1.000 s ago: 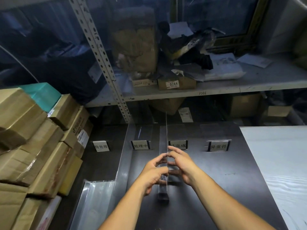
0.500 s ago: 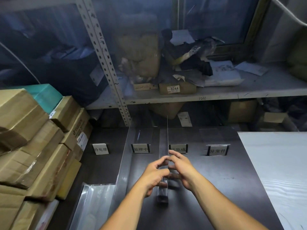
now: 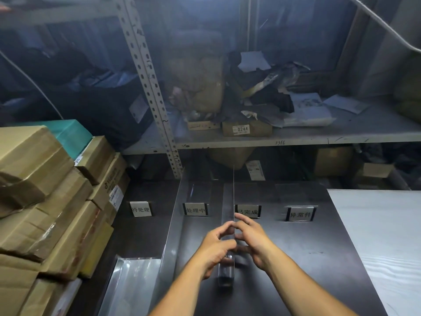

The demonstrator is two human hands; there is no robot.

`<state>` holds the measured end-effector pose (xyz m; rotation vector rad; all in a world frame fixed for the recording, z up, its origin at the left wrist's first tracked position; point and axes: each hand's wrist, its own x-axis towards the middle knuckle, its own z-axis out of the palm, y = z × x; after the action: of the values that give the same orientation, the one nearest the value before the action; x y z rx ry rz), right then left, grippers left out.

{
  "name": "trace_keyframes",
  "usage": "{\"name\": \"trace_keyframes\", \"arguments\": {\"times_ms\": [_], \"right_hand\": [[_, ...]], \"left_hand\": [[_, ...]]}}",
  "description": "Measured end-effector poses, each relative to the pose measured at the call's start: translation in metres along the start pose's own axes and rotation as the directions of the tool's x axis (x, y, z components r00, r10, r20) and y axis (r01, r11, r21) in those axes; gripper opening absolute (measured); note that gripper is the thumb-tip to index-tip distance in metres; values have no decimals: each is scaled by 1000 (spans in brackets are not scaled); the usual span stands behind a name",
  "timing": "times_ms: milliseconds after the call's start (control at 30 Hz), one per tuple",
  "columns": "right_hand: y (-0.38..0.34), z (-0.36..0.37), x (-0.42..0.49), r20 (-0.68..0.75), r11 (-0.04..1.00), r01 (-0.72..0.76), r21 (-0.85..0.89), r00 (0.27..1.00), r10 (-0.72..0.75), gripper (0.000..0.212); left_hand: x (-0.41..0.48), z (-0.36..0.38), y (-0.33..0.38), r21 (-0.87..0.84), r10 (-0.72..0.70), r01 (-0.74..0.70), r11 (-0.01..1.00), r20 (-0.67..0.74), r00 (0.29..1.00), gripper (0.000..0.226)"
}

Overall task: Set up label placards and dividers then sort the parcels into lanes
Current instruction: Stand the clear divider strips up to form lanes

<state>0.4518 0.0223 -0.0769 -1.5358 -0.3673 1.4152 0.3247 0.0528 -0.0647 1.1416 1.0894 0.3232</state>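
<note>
Two hands, the left hand (image 3: 215,247) and right hand (image 3: 254,241), meet at lower centre, seemingly pinching the upright clear divider (image 3: 233,195) from either side. It stands between the second placard (image 3: 196,209) and third placard (image 3: 248,211). Hold it vertical, square to them, with even pressure.

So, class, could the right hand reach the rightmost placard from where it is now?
Probably yes. Only dark tabletop lies between the right hand and the rightmost placard; no divider stands there. It would first have to let go of the clear divider it holds with the left hand.
</note>
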Motion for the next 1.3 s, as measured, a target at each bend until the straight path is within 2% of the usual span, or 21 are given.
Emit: {"name": "trace_keyframes", "arguments": {"times_ms": [567,633,800,900,967,1033,1167,1233,1300], "right_hand": [[3,0,-5,-84,999,5,-48,996,-9,33],[4,-1,-8,-121,997,8,-82,993,-18,28],[1,-3,-17,-181,960,85,-268,974,-137,24],[-6,7,-33,-188,853,162,-496,939,-287,28],[-10,19,-50,-151,694,165,-701,917,-370,32],[-12,37,-71,-107,536,149,-831,903,-417,36],[2,82,-109,-36,359,161,-920,874,-485,39],[19,106,-126,-10,313,175,-934,860,-510,39],[39,126,-141,11,277,177,-945,859,-513,39]], "left_hand": [[-12,6,3,69,52,-51,996,-18,998,56],[-15,2,3,87,48,-44,995,-44,998,61],[-30,-16,6,202,94,-66,977,-130,987,49],[-43,-32,9,332,155,-83,940,-198,968,48],[-57,-45,11,452,226,-107,886,-217,950,45],[-75,-61,12,591,318,-131,796,-224,921,44],[-111,-98,9,791,433,-110,601,-207,877,44],[-131,-119,-2,830,469,-97,549,-210,858,44],[-149,-139,-18,838,490,-83,539,-232,840,42]]}}
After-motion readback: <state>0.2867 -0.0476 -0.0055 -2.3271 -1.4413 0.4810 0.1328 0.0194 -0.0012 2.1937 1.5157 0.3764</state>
